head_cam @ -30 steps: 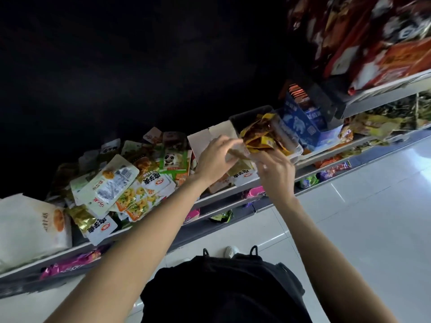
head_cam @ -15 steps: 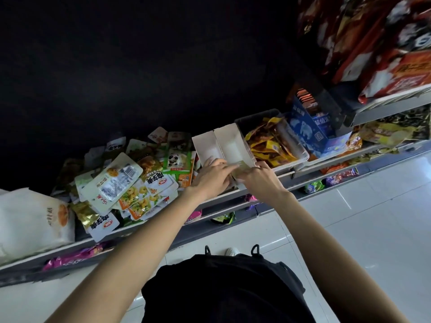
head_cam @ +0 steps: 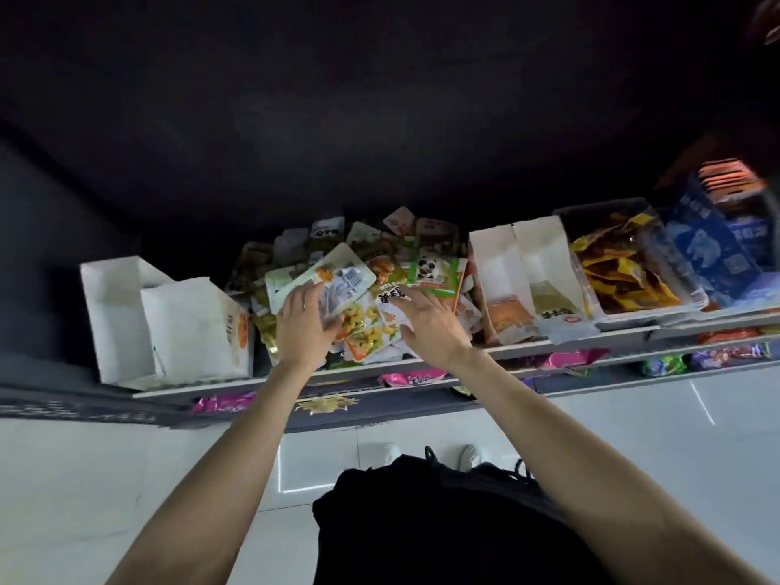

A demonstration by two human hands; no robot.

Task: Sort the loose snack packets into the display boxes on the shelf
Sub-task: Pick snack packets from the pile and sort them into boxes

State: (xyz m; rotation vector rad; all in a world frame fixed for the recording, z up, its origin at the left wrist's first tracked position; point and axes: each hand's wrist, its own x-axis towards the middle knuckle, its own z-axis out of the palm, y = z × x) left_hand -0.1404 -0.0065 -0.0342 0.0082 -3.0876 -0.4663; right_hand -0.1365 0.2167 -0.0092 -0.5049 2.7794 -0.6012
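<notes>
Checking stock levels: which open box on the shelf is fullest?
The clear bin, right of the two white boxes: heaped with yellow-orange packets, while theirs barely cover the bottom.

Both hands moved left from white boxes, now spread over loose packet pile

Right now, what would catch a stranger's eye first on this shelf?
A jumbled heap of snack packets fills the middle of the shelf, with the left hand and right hand spread over it. White display boxes stand to its right, beside a clear bin of yellow packets.
</notes>
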